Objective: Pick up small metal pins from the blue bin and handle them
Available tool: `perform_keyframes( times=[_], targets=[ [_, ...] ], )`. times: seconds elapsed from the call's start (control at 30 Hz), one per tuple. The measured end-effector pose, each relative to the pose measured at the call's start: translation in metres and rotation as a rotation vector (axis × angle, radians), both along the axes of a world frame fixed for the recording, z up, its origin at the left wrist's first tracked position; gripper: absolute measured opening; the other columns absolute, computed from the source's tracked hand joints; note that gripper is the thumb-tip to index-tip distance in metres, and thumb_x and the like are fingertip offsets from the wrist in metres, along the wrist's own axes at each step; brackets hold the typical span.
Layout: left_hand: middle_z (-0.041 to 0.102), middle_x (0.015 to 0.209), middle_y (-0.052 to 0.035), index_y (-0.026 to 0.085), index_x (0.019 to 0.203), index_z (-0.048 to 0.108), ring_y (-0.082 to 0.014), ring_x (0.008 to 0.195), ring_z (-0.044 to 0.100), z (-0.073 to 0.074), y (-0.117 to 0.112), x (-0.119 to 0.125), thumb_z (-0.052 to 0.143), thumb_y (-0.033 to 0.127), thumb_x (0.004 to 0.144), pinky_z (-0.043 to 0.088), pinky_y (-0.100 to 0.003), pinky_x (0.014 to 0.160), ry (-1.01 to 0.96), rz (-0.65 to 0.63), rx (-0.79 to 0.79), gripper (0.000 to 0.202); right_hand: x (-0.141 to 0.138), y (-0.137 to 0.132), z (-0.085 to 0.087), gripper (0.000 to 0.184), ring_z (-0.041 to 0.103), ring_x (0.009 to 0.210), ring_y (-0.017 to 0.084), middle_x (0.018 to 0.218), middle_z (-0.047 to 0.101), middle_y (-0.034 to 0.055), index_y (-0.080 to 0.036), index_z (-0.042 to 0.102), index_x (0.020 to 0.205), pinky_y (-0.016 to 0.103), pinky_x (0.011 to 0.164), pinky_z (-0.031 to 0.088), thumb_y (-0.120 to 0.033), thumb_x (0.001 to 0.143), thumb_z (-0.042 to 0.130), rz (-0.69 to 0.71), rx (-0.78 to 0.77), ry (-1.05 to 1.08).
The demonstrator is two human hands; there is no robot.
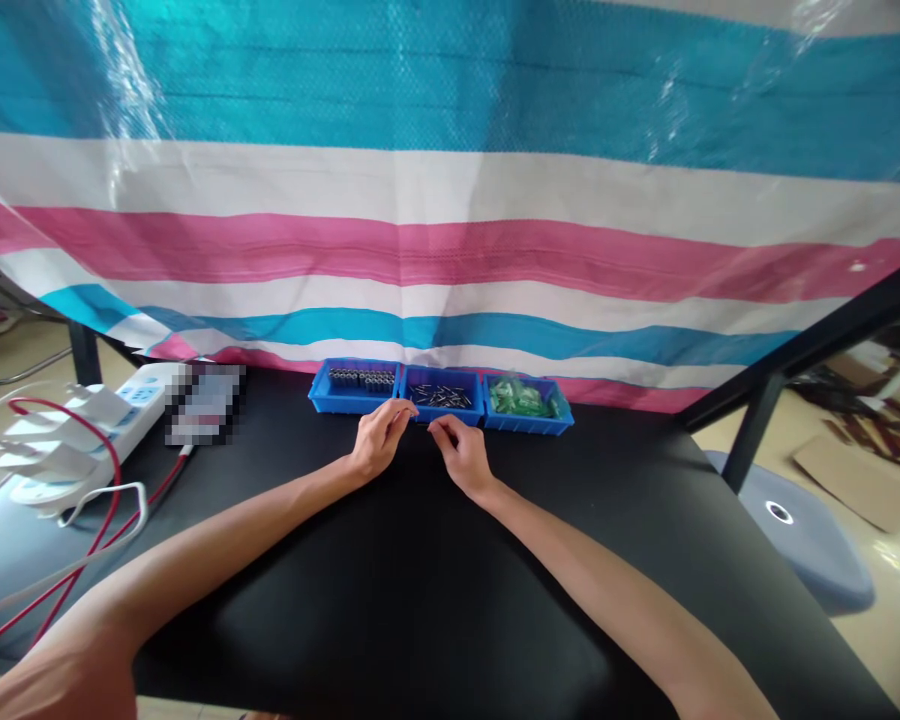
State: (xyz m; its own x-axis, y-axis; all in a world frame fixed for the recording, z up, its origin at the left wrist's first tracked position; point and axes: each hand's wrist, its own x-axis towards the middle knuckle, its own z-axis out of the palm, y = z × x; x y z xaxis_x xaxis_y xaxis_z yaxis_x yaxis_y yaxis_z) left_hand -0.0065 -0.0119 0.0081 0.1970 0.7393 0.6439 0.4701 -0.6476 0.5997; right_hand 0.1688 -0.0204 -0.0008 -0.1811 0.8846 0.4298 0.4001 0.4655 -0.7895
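My left hand (380,440) is closed in a pinch in front of the left and middle blue bins, and whatever its fingertips hold is too small to make out. Across from it, my right hand (463,455) is also pinched, with a tiny dark thing just showing at its fingertips. The hands are a short gap apart. Just beyond them, the middle blue bin (481,404) contains many thin metal pin-like pieces (441,396). Rows of short metal cylinders (361,379) lie in the left blue bin (337,403). Green packets or pieces (523,397) fill the right blue bin (529,424).
A white power strip (146,392) with plugged-in chargers, red and white cables (120,480) and a blurred-out phone-like device (206,405) lie on the black table (390,610) at left. A striped tarp (450,260) hangs behind the bins. A grey stool (810,545) stands at right.
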Motion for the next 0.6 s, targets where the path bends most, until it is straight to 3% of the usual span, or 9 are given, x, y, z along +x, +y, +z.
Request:
perform_keyframes(
  times=[0.17, 0.4, 0.5, 0.6],
  targets=[
    [0.062, 0.075, -0.0013, 0.016, 0.106, 0.059, -0.008, 0.061, 0.057, -0.0056, 0.0026, -0.0024, 0.041, 0.025, 0.095, 0.047, -0.018, 0.063, 0.04, -0.001, 0.011, 0.023, -0.0002, -0.0012, 0.0032, 0.025, 0.05, 0.052, 0.012, 0.061, 0.056, -0.0012, -0.018, 0.06, 0.078, 0.023, 0.054, 0.036, -0.033, 0.092, 0.046, -0.003, 0.015, 0.001],
    [0.07, 0.093, -0.0048, 0.018, 0.108, 0.062, -0.0122, 0.079, 0.067, -0.0071, 0.0057, -0.0014, 0.046, 0.025, 0.094, 0.052, -0.02, 0.073, 0.082, -0.02, 0.083, 0.023, 0.0004, -0.0043, 0.0044, 0.021, 0.049, 0.051, 0.012, 0.063, 0.056, -0.0016, -0.019, 0.06, 0.099, 0.024, 0.054, 0.038, -0.033, 0.093, 0.044, -0.017, 0.013, 0.051],
    [0.071, 0.091, -0.0032, 0.018, 0.106, 0.062, -0.0108, 0.072, 0.068, -0.0086, 0.0059, -0.001, 0.05, 0.028, 0.092, 0.052, -0.019, 0.07, 0.089, -0.025, 0.079, 0.021, 0.0012, -0.0048, 0.0042, 0.024, 0.046, 0.047, 0.012, 0.056, 0.051, -0.0038, -0.02, 0.058, 0.109, 0.024, 0.053, 0.038, -0.032, 0.093, 0.045, -0.017, 0.031, 0.033],
    [0.071, 0.084, -0.0018, 0.018, 0.106, 0.061, -0.0088, 0.062, 0.065, -0.01, 0.0058, -0.001, 0.053, 0.031, 0.091, 0.051, -0.017, 0.064, 0.093, -0.034, 0.087, 0.022, 0.0011, -0.0045, 0.0038, 0.023, 0.053, 0.053, 0.012, 0.068, 0.061, -0.0003, -0.02, 0.061, 0.106, 0.024, 0.057, 0.042, -0.031, 0.093, 0.045, 0.021, 0.056, 0.018]
  ],
)
